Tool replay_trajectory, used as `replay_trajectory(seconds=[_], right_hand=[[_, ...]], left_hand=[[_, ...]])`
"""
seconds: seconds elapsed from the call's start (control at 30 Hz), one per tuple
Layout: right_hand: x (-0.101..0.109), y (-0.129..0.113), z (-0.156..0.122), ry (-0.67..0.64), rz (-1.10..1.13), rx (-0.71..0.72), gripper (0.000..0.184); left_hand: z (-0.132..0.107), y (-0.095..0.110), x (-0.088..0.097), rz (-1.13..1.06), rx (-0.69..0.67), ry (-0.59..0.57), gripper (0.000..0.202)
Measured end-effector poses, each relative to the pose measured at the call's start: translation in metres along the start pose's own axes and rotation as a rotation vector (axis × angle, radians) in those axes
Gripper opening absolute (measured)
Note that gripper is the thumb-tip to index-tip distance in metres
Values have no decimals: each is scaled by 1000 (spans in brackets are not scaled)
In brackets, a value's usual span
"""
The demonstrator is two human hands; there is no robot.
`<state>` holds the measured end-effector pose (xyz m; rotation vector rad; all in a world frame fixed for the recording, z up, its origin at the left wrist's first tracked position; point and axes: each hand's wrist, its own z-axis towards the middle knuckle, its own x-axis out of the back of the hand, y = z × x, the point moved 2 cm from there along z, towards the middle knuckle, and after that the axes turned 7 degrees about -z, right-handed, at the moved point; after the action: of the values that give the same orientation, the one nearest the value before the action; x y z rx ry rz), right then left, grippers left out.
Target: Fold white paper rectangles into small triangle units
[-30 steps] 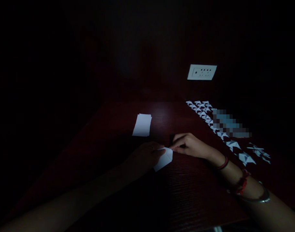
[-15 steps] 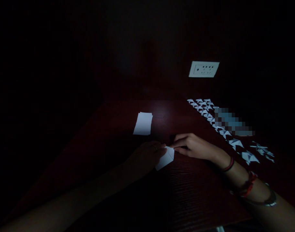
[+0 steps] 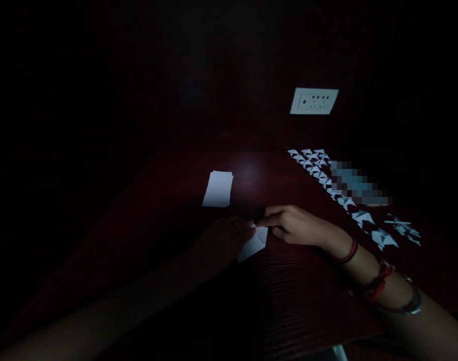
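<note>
For a crisp crease, you would do well to line up the edges, then press evenly outward. Your left hand holds the folded paper at its left side; your right hand points an index finger to its top edge, grip unclear. The paper lies between them over the tabletop.

The paper stack lies behind the sheet.

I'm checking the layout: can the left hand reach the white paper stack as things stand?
Probably yes: the white paper stack lies just beyond the left hand, and nothing visible stands between them. That hand touches the creased sheet, though, so would likely have to leave it.
</note>
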<state>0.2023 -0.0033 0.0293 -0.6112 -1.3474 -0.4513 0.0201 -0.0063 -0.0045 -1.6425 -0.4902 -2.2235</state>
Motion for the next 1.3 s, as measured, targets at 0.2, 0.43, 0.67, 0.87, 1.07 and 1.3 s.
replay_trajectory(seconds=[0.2, 0.43, 0.67, 0.87, 1.07, 1.3], right_hand=[[7, 2, -6, -32, -16, -1, 32], [13, 1, -11, -75, -26, 34, 31], [13, 13, -12, 54, -42, -62, 30], [4, 6, -7, 20, 21, 27, 33], [4, 8, -8, -13, -7, 14, 30], [6, 11, -10, -14, 38, 49, 25]], left_hand=[[-1, 0, 2, 24, 38, -28, 35], [-1, -1, 0, 23, 44, -46, 35], [0, 0, 1, -5, 4, 10, 30], [0, 0, 1, -32, 52, 88, 22], [-2, 2, -1, -105, 48, 98, 24], [-1, 2, 0, -169, -62, 63, 25]])
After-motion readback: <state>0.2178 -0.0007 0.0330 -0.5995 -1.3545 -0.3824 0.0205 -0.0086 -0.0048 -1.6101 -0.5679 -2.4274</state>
